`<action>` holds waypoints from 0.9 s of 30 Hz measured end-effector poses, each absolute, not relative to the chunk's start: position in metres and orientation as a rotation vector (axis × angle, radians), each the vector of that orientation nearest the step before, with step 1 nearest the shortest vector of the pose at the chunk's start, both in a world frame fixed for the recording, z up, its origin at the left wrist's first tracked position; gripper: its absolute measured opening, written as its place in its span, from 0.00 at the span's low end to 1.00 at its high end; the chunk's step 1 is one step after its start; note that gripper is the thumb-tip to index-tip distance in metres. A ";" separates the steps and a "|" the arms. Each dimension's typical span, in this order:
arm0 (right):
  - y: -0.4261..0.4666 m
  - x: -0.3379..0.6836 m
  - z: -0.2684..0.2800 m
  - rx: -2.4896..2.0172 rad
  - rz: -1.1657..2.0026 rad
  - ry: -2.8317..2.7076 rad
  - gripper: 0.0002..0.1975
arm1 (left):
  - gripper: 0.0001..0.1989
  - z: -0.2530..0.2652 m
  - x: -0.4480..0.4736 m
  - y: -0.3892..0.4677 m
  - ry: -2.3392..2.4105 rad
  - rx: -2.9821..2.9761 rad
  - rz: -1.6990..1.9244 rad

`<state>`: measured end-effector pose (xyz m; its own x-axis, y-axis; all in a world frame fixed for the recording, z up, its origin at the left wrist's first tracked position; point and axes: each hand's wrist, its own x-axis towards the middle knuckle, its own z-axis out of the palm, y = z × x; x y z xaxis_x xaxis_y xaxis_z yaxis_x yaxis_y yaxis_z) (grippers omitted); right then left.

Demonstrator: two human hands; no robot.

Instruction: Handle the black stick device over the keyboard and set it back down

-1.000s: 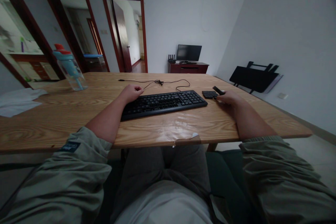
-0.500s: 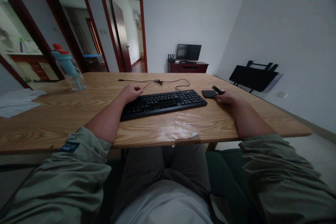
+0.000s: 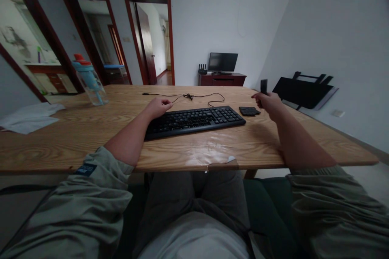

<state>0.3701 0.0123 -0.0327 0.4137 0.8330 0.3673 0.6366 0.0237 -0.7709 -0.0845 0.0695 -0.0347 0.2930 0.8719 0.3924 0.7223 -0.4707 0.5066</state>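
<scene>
My right hand [image 3: 269, 103] is raised over the right part of the wooden table [image 3: 88, 133], its fingers clamped on a small black piece [image 3: 263, 85] that stands nearly upright, its top jutting above my grip; just below and to the left of that hand, a flat cluster of small black pieces [image 3: 249, 111] lies on the tabletop, apart from my fingers and just beside the right end of the black keyboard [image 3: 197, 120]. The keyboard lies in front of me, its left end slanting a little nearer to me than its right; my left hand [image 3: 158, 107] is at its far left corner, fingers curled and thumb close to them, covering part of the keys; I cannot tell whether those fingertips pinch the thin black cable [image 3: 188, 96] that runs up to them, nor whether they are fully together. The cable stretches over the wood behind the keyboard, gathered in a tangle near its middle; a clear bottle [image 3: 91, 85] with a red and blue top stands toward the far left of the table, and a crumpled white sheet [image 3: 33, 117] lies nearer to me on that side; beyond the table, a dark screen [image 3: 223, 62] stands on a reddish-brown cabinet [image 3: 222, 79], with a black router [image 3: 202, 69] beside it.
</scene>
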 end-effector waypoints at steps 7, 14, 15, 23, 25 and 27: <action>-0.005 0.238 0.017 -1.413 0.261 -1.751 0.31 | 0.19 -0.027 -0.071 0.055 1.285 2.438 0.868; 0.009 0.151 -0.008 -1.296 0.530 -1.899 0.24 | 0.18 -0.022 -0.100 0.063 1.337 2.527 0.848; 0.012 0.149 -0.015 -1.303 0.523 -1.878 0.23 | 0.19 -0.024 -0.110 0.066 1.390 2.505 0.855; 0.022 0.157 -0.046 -1.297 0.402 -1.781 0.21 | 0.17 -0.041 -0.151 0.078 1.659 2.237 0.967; 0.022 0.156 -0.046 -1.289 0.397 -1.783 0.22 | 0.17 -0.037 -0.135 0.069 1.578 2.311 0.955; 0.022 0.156 -0.046 -1.283 0.383 -1.790 0.22 | 0.16 -0.033 -0.113 0.057 1.449 2.446 0.920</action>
